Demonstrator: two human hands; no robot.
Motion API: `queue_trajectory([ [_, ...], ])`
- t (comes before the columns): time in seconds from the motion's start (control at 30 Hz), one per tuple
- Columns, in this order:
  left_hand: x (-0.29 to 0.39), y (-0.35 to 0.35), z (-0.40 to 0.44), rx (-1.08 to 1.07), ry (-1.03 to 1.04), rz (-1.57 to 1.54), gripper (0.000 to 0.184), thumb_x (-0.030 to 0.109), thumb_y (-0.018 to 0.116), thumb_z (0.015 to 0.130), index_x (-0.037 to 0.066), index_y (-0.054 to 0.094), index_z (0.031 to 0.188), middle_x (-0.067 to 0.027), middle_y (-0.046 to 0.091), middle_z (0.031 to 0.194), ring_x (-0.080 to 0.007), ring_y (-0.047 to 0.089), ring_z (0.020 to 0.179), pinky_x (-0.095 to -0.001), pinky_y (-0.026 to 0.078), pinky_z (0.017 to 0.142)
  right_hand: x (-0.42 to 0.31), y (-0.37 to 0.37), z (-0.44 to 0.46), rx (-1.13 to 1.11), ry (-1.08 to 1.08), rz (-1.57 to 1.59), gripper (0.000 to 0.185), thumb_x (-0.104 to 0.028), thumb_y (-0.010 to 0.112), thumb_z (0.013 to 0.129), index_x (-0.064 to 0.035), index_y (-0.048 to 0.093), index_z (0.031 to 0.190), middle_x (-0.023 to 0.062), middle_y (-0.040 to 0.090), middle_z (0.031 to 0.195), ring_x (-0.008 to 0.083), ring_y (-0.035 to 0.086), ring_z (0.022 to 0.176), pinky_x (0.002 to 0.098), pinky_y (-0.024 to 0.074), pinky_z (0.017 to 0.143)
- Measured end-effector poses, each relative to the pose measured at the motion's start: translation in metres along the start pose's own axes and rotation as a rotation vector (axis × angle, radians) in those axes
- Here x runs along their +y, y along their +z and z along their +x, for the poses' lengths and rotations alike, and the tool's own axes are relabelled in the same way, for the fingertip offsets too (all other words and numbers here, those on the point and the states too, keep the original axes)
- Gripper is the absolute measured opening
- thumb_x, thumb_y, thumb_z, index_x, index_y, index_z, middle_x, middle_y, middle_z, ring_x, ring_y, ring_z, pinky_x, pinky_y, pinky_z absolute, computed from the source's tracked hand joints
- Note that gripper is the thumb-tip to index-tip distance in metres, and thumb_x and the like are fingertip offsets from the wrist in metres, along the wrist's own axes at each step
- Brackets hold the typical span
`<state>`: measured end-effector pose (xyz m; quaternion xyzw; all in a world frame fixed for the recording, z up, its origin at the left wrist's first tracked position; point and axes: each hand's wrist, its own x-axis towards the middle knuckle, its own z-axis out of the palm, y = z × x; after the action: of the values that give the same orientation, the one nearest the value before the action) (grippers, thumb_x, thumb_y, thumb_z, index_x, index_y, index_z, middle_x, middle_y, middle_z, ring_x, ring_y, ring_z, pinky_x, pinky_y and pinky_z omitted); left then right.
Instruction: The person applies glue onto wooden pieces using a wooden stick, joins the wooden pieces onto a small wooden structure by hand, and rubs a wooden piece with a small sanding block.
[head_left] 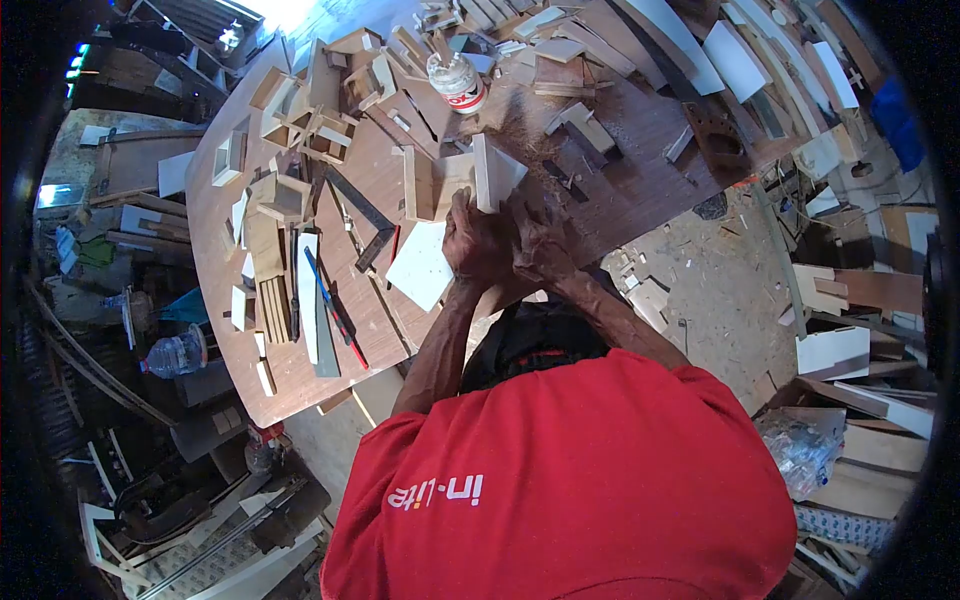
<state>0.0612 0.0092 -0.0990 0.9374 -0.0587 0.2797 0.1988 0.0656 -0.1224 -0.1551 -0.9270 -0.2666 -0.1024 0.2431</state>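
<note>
A small open wooden frame [425, 183] with upright side pieces stands near the edge of the brown table [380, 330]. My left hand [474, 240] is closed on the lower edge of this frame, below its tall pale side panel [486, 175]. Just to the right, my right hand [541, 243] has its fingers bent in shadow beside the panel; what they hold, if anything, is too dark to tell. A white sheet [421, 266] lies left of my left wrist.
Small wooden boxes [333, 133], a white tub [457, 84] with sticks, a black square [360, 205], a blue and red pencil [330, 300] and wood strips lie on the table. A plastic bottle [175, 355] is at the left. Boards [835, 352] are stacked at the right.
</note>
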Motion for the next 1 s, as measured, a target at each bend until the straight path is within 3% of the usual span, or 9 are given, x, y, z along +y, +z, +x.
queue_trajectory([
  [0.1,0.002,-0.001,0.000,0.006,-0.073,-0.096,0.067,0.021,0.073,0.077,-0.005,0.038,0.128,-0.0185,0.063,0.104,-0.0362,0.064,0.088,-0.0423,0.052,0.072,-0.006,-0.010,0.000,-0.050,0.180,0.262,0.082,-0.023,0.061,0.075,0.0073,0.025,0.142,0.0279,0.045,0.133,0.0372,0.047,0.122,0.0560,0.0261,0.105],
  [0.2,-0.002,0.005,-0.004,0.014,-0.112,-0.090,0.067,0.021,0.073,0.077,-0.004,0.039,0.128,-0.0172,0.065,0.097,-0.0350,0.064,0.086,-0.0417,0.053,0.071,-0.009,-0.010,0.005,0.037,0.112,0.371,0.078,-0.019,0.060,0.074,0.0090,0.028,0.140,0.0293,0.050,0.126,0.0391,0.054,0.112,0.0461,0.0377,0.100],
  [0.3,-0.007,0.007,-0.006,-0.011,-0.112,-0.064,0.061,0.020,0.072,0.078,-0.003,0.042,0.126,-0.0156,0.065,0.092,-0.0333,0.065,0.083,-0.0415,0.052,0.068,-0.017,-0.027,0.007,0.057,0.185,0.258,0.076,-0.017,0.061,0.074,0.0101,0.030,0.138,0.0284,0.055,0.119,0.0409,0.058,0.103,0.0387,0.0422,0.098],
  [0.43,-0.003,0.007,-0.001,0.028,-0.131,-0.068,0.057,0.022,0.074,0.077,0.001,0.046,0.123,-0.0146,0.065,0.089,-0.0314,0.065,0.078,-0.0396,0.052,0.064,-0.015,-0.024,0.008,-0.070,0.232,0.288,0.080,-0.017,0.061,0.073,0.0103,0.026,0.140,0.0276,0.053,0.122,0.0414,0.055,0.109,0.0410,0.0419,0.098],
  [0.6,-0.003,0.005,0.000,0.046,-0.080,-0.037,0.053,0.023,0.075,0.078,0.003,0.048,0.119,-0.0126,0.064,0.085,-0.0275,0.065,0.075,-0.0355,0.052,0.061,-0.013,-0.018,0.012,-0.047,0.218,0.248,0.092,-0.022,0.063,0.068,0.0084,0.019,0.143,0.0248,0.033,0.143,0.0398,0.036,0.130,0.0450,0.0353,0.105],
  [0.7,-0.005,0.009,-0.006,-0.072,-0.235,-0.142,0.053,0.023,0.067,0.080,-0.005,0.047,0.121,-0.0161,0.064,0.091,-0.0333,0.064,0.086,-0.0383,0.053,0.072,-0.014,-0.028,0.021,-0.100,0.224,0.183,0.093,-0.024,0.063,0.068,0.0082,0.020,0.143,0.0233,0.026,0.148,0.0379,0.032,0.134,0.0476,0.0293,0.109],
  [0.8,-0.012,0.018,-0.012,-0.035,-0.251,-0.139,0.055,0.021,0.070,0.077,-0.004,0.047,0.121,-0.0156,0.064,0.088,-0.0331,0.064,0.086,-0.0383,0.053,0.070,-0.012,-0.033,0.028,0.018,0.159,0.089,0.091,-0.024,0.066,0.073,0.0019,0.017,0.146,0.0226,0.040,0.139,0.0390,0.042,0.125,0.0435,0.0312,0.107],
  [0.93,-0.005,0.004,-0.005,-0.093,-0.301,-0.239,0.056,0.016,0.070,0.076,-0.002,0.046,0.123,-0.0150,0.065,0.089,-0.0327,0.064,0.088,-0.0375,0.053,0.070,0.025,0.021,0.030,-0.007,0.100,0.267,0.096,-0.031,0.065,0.073,0.0014,0.014,0.147,0.0229,0.037,0.141,0.0380,0.041,0.127,0.0495,0.0282,0.108],
  [1.0,0.000,-0.002,0.000,-0.086,-0.241,-0.186,0.056,0.016,0.069,0.076,-0.002,0.046,0.123,-0.0149,0.065,0.089,-0.0327,0.064,0.088,-0.0374,0.053,0.070,0.024,0.016,0.042,-0.040,0.111,-0.116,0.095,-0.032,0.062,0.077,0.0026,0.009,0.147,0.0214,0.036,0.143,0.0363,0.040,0.128,0.0509,0.0264,0.109],
])
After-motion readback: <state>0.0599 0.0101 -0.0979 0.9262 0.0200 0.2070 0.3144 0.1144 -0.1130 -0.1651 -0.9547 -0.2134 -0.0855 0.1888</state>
